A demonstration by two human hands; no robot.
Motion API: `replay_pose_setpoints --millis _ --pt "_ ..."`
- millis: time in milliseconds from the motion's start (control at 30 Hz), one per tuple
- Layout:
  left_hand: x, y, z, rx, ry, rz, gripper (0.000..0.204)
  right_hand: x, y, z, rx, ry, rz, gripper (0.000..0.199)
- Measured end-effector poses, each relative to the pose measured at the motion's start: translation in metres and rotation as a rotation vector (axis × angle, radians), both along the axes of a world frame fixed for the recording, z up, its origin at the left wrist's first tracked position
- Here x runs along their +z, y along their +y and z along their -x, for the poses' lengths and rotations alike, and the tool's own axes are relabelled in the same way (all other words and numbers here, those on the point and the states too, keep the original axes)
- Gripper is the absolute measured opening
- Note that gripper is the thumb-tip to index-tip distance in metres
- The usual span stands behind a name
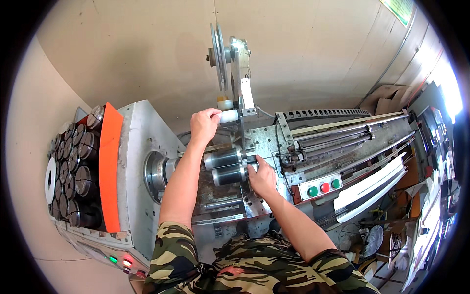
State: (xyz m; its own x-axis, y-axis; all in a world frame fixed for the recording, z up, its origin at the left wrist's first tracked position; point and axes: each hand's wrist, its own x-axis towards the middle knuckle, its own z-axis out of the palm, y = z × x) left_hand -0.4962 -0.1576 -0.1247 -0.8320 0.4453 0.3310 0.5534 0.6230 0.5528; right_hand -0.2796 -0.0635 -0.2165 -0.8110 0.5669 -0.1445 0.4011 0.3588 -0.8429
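My left hand point(204, 126) reaches to the back of the machine, its fingers closed on the near end of a white roller point(228, 116). Just behind that roller is another small white roller point(225, 104), below a large grooved wheel point(220, 59). On the machine bed, two shiny metal cylinders point(223, 159) lie side by side. My right hand point(263, 178) is at their right ends, index finger stretched forward and thumb close by. What lies between that thumb and finger is too small to make out.
At the left, an orange panel point(111, 166) edges a rack of dark metal cylinders point(81, 181). A chuck point(155, 176) juts from the grey housing. Long rods point(338, 142) run rightward. A button box point(320, 186) with green and red buttons sits at the front edge, near curved white strips point(369, 191).
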Motion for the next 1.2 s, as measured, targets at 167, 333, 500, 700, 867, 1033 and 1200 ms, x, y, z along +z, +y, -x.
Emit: replay_pose_setpoints --millis 167,333,500,700,867,1033,1200 --pt "-0.003 0.0 0.0 -0.002 -0.014 -0.008 0.015 -0.002 -0.001 0.001 -0.011 -0.001 -0.005 0.055" --pt "-0.007 -0.002 0.002 0.001 -0.02 -0.002 0.016 0.0 0.0 0.001 -0.008 -0.013 0.01 0.054" --pt "-0.01 -0.001 0.001 0.011 -0.034 -0.006 0.017 -0.003 0.001 0.002 -0.002 -0.032 -0.005 0.055" --pt "-0.016 0.001 0.004 0.012 -0.043 -0.019 0.016 -0.006 0.003 0.003 -0.003 -0.02 0.019 0.055" --pt "-0.022 -0.001 0.006 -0.02 -0.017 -0.069 0.014 -0.018 0.001 0.005 -0.023 -0.006 -0.016 0.055" --pt "-0.024 0.0 0.004 -0.026 -0.004 -0.057 0.014 -0.022 0.002 0.005 -0.039 0.015 -0.04 0.055" --pt "-0.028 0.001 0.005 0.002 -0.027 -0.037 0.015 -0.019 0.005 0.005 -0.004 -0.035 -0.03 0.055"
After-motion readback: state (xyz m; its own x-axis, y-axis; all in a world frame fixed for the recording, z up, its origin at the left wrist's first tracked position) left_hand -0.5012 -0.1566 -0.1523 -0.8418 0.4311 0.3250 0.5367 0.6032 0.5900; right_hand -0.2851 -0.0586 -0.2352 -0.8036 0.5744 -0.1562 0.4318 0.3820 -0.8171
